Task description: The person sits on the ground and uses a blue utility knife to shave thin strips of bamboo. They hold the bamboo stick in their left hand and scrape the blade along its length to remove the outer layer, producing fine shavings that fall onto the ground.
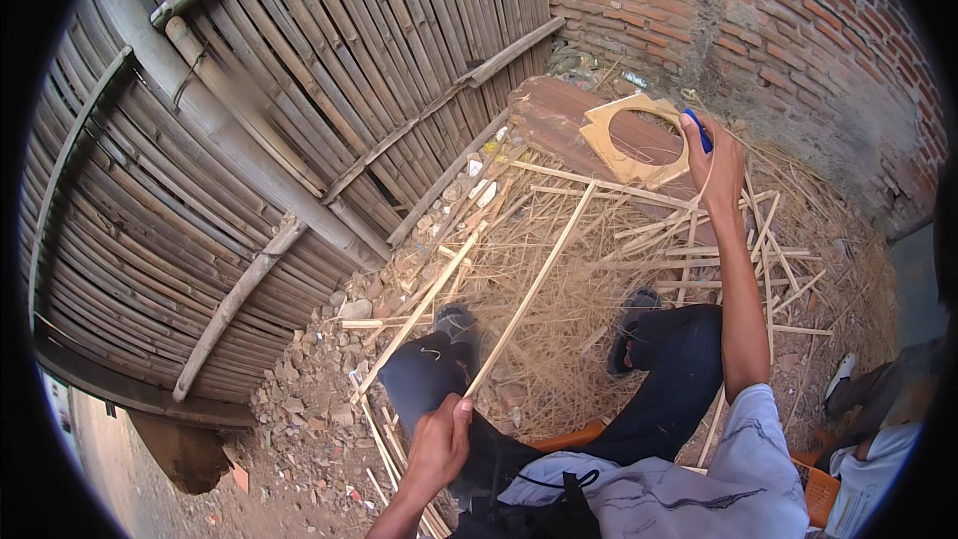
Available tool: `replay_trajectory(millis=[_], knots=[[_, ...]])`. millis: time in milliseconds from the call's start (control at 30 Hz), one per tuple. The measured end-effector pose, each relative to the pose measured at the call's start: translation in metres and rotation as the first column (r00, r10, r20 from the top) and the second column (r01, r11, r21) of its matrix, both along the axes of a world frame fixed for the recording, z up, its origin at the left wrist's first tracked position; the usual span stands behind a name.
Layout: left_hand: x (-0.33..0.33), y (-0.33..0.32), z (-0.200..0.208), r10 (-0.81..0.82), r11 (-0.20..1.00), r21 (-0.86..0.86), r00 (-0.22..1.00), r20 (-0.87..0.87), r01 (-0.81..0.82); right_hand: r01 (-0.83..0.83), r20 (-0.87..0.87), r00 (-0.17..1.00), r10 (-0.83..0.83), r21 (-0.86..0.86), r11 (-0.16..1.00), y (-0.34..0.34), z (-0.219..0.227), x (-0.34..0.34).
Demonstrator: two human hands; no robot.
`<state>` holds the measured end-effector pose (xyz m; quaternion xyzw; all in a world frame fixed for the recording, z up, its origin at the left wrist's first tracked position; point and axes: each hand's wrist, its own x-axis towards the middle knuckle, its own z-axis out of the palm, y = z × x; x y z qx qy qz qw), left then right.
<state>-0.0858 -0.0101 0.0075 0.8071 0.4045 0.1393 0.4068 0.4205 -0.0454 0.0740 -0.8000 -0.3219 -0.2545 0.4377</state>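
My left hand (437, 449) is closed round the near end of a long, pale bamboo strip (539, 274), which slants away over the shavings between my knees. Farther off to the right, my right hand (722, 168) grips a small blue object (698, 130); its working end is hidden, so its kind does not show. A thin curved sliver runs down by that hand. Just left of the right hand lies a flat tan piece with jagged edges and a round hole (611, 148). It rests on a reddish-brown board (551, 108).
Loose bamboo strips (689, 265) lie crossed at the right, others (424, 304) at the left. Shavings (559, 339) cover the ground. A bamboo fence (299, 90) stands left, a brick wall (639, 15) behind. Rubble (309, 389) lies along the fence. Another person's clothing (878, 459) shows far right.
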Motion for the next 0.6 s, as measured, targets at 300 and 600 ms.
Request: replay_trajectory(millis=[300, 600], knots=[[0.003, 0.021, -0.006, 0.101, 0.987, -0.139, 0.980, 0.170, -0.078, -0.186, -0.182, 0.978, 0.104, -0.523, 0.832, -0.010, -0.043, -0.003], [0.038, 0.031, -0.009, 0.132, 0.829, -0.555, 0.942, 0.309, 0.066, -0.747, -0.530, 0.417, 0.738, 0.263, 0.611, -0.001, -0.023, -0.089]])
